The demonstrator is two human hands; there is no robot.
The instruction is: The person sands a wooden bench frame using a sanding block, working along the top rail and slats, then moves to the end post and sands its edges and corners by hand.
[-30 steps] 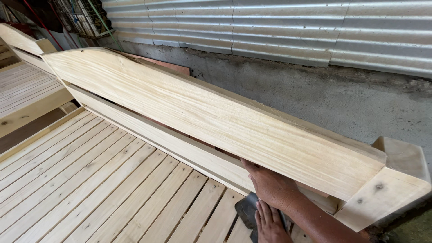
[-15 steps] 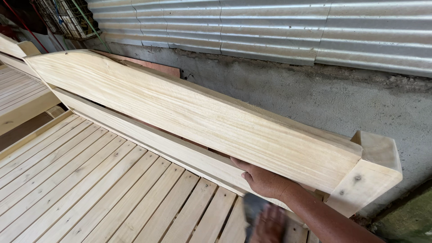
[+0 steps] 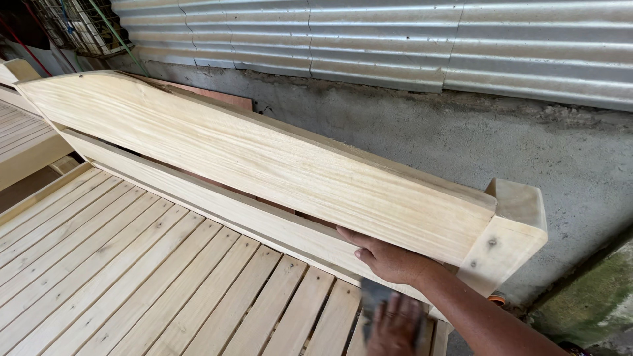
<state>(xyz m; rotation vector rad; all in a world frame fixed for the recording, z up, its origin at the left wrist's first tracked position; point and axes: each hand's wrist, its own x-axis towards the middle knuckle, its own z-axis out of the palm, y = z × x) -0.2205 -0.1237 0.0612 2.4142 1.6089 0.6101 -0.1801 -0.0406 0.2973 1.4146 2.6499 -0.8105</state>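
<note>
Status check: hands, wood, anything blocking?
Right hand flat on lower rail, under top board. Left hand blurred, on dark pad over slats. Nothing in the way.

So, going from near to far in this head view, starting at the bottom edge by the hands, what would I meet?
Blurred left hand over a dark grey pad → right hand against the lower rail → wide pale headboard plank → grey concrete wall → corrugated metal sheeting.

Headboard [image 3: 264,158] pale bare wood, smooth matt; wall [image 3: 395,132] rough concrete.
</note>
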